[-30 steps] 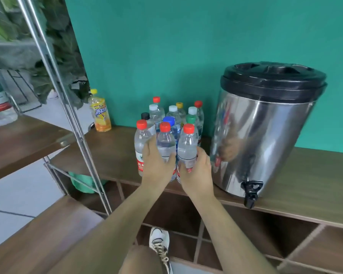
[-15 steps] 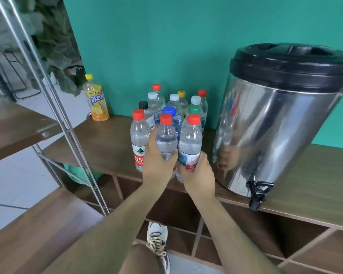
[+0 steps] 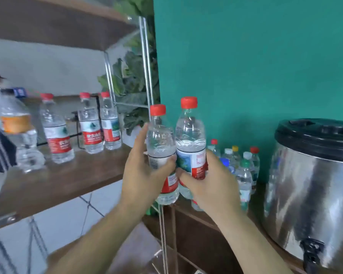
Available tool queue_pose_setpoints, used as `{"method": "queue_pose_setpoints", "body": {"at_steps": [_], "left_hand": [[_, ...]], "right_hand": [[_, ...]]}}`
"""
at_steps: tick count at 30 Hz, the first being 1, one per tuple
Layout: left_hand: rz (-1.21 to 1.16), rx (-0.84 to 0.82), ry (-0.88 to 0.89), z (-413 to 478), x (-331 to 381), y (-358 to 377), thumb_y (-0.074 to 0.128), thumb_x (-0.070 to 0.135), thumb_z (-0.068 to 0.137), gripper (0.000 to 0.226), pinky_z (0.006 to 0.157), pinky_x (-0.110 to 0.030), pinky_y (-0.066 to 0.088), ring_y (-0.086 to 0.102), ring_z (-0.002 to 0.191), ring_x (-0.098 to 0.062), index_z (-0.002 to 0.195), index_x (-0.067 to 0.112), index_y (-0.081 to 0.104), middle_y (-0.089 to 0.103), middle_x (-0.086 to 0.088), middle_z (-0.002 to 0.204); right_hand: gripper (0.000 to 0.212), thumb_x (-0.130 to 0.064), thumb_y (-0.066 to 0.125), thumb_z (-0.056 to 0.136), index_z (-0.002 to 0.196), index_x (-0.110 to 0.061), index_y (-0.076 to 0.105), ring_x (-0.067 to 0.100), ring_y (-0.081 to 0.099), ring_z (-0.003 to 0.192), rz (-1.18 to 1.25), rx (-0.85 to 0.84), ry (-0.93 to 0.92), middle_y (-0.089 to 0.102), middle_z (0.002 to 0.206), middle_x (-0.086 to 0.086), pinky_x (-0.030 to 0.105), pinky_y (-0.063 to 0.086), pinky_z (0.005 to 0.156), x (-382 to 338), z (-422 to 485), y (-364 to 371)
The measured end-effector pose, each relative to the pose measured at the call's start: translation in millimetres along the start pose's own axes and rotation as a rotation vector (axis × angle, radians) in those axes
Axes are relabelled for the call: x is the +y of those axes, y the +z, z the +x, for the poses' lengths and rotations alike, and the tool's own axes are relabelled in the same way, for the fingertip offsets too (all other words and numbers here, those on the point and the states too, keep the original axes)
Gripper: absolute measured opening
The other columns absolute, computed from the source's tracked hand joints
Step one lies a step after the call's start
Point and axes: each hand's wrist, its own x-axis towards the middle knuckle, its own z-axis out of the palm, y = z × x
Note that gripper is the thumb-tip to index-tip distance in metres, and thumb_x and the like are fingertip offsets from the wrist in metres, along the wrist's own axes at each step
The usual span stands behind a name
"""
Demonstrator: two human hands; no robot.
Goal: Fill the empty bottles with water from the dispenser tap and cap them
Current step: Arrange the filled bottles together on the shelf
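A steel dispenser [image 3: 313, 194] with a black lid stands on the tabletop [image 3: 183, 209] at the right, its tap [image 3: 311, 252] low on the front. At the left, a wooden shelf [image 3: 57, 180] carries several shelf bottles [image 3: 90, 131]. Its metal post [image 3: 147, 66] rises just behind the raised hands. A bottle cluster [image 3: 244, 171] stands against the teal wall beside the dispenser. The left hand [image 3: 143, 175] grips the left-held bottle [image 3: 160, 139] and the right hand [image 3: 210, 180] grips the right-held bottle [image 3: 190, 135]. Both bottles are red-capped, upright and touching.
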Motion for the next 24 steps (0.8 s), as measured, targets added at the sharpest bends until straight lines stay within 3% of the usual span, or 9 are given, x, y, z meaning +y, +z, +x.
{"method": "queue_pose_setpoints", "body": {"at_steps": [2,3,7,9,11,14,16,18,24], "left_hand": [[0.088,0.052,0.031,17.5,17.0,-42.5,0.083,0.027,0.085,0.084,0.087,-0.003,0.047,0.054,0.108,0.025,0.15,0.049,0.033,0.051,0.051,0.12],[0.125,0.073,0.036,26.2,22.8,-64.1,0.082,0.031,0.085,0.087,0.088,-0.006,0.049,0.054,0.108,0.025,0.154,0.046,0.031,0.049,0.051,0.12],[0.242,0.161,0.028,46.3,25.5,-135.2,0.082,0.03,0.086,0.092,0.089,-0.02,0.056,0.063,0.112,0.009,0.158,0.043,0.027,0.059,0.029,0.132],[0.333,0.202,0.004,51.0,17.2,-162.1,0.082,0.036,0.085,0.094,0.087,-0.022,0.055,0.063,0.12,-0.005,0.159,0.045,0.024,0.056,0.022,0.142],[0.377,0.241,-0.063,56.0,3.0,-182.0,0.081,0.036,0.085,0.096,0.082,-0.031,0.059,0.068,0.114,-0.017,0.159,0.047,0.02,0.056,0.012,0.147],[0.412,0.319,-0.148,61.7,-18.5,-198.4,0.076,0.044,0.08,0.1,0.077,-0.048,0.06,0.072,0.086,-0.023,0.157,0.054,0.013,0.07,-0.003,0.12],[0.429,0.375,-0.194,64.6,-34.6,-204.2,0.066,0.057,0.07,0.101,0.075,-0.055,0.059,0.068,0.086,-0.037,0.152,0.063,0.007,0.068,-0.016,0.104],[0.442,0.434,-0.229,66.8,-49.4,-207.2,0.064,0.057,0.072,0.098,0.074,-0.057,0.057,0.064,0.094,-0.045,0.149,0.066,0.005,0.064,-0.021,0.105],[0.516,0.55,-0.196,72.8,-70.5,-214.7,0.074,0.045,0.087,0.097,0.082,-0.046,0.056,0.06,0.1,-0.028,0.154,0.06,0.006,0.055,-0.002,0.119]], "right_hand": [[0.053,-0.066,0.078,0.076,0.118,-0.042,0.058,0.005,0.066,0.089,0.077,-0.042,-0.056,0.072,0.101,-0.021,0.033,0.055,0.076,-42.0,12.5,8.0],[0.055,-0.068,0.077,0.074,0.118,-0.042,0.058,0.005,0.067,0.089,0.119,-0.07,-0.08,0.072,0.1,-0.02,0.034,0.056,0.077,-60.8,19.3,16.2],[0.066,-0.077,0.071,0.065,0.117,-0.039,0.061,0.004,0.07,0.089,0.279,-0.215,-0.155,0.073,0.102,-0.019,0.04,0.06,0.081,-121.1,43.3,63.6],[0.057,-0.067,0.079,0.072,0.116,-0.036,0.063,0.005,0.07,0.09,0.317,-0.301,-0.147,0.073,0.103,-0.017,0.04,0.061,0.083,-141.5,50.4,92.9],[0.051,-0.06,0.082,0.077,0.115,-0.032,0.064,0.008,0.069,0.091,0.311,-0.358,-0.146,0.072,0.103,-0.015,0.04,0.06,0.084,-156.1,56.3,122.7],[0.054,-0.059,0.082,0.076,0.117,-0.03,0.063,0.012,0.07,0.093,0.317,-0.433,-0.148,0.073,0.107,-0.01,0.04,0.059,0.084,-173.0,63.8,164.4],[0.06,-0.062,0.081,0.07,0.119,-0.031,0.063,0.013,0.07,0.094,0.349,-0.476,-0.142,0.073,0.107,-0.011,0.042,0.059,0.087,-179.3,68.1,186.9],[0.063,-0.063,0.08,0.066,0.119,-0.033,0.063,0.012,0.071,0.094,0.369,-0.506,-0.146,0.073,0.106,-0.013,0.044,0.06,0.089,-179.9,71.0,205.0],[0.052,-0.051,0.085,0.075,0.12,-0.035,0.066,0.006,0.07,0.098,0.441,-0.569,-0.163,0.074,0.107,-0.017,0.043,0.059,0.093,-172.3,76.9,242.6]]}}
